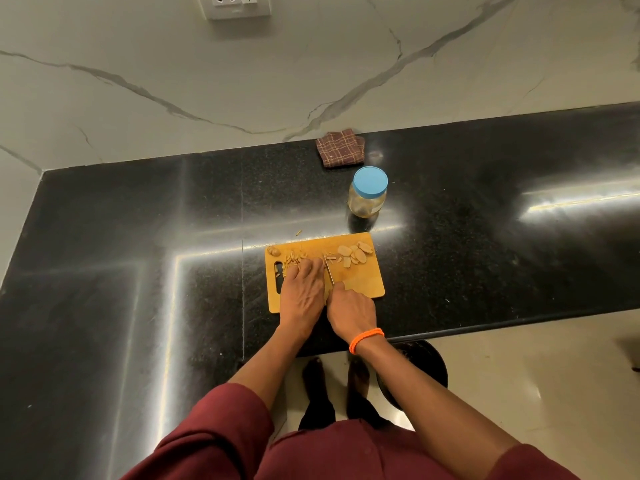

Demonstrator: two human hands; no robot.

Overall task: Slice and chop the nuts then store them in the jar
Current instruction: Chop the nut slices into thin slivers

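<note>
Left hand (304,287) rests on the cutting board (363,282), fingers curled down over a nut at the blade — the nut itself is hidden beneath them. Right hand (351,311) grips the knife (329,271) by its handle, blade pointing away from the person, just beside the left fingertips. Chopped slivers (294,260) lie at the board's left end; sliced halves (355,254) are piled at the far right corner. Jar (368,194), blue lid on, stands on the black surface (138,237) beyond the board — apart from it. Checked cloth (341,148) lies behind the jar.
</note>
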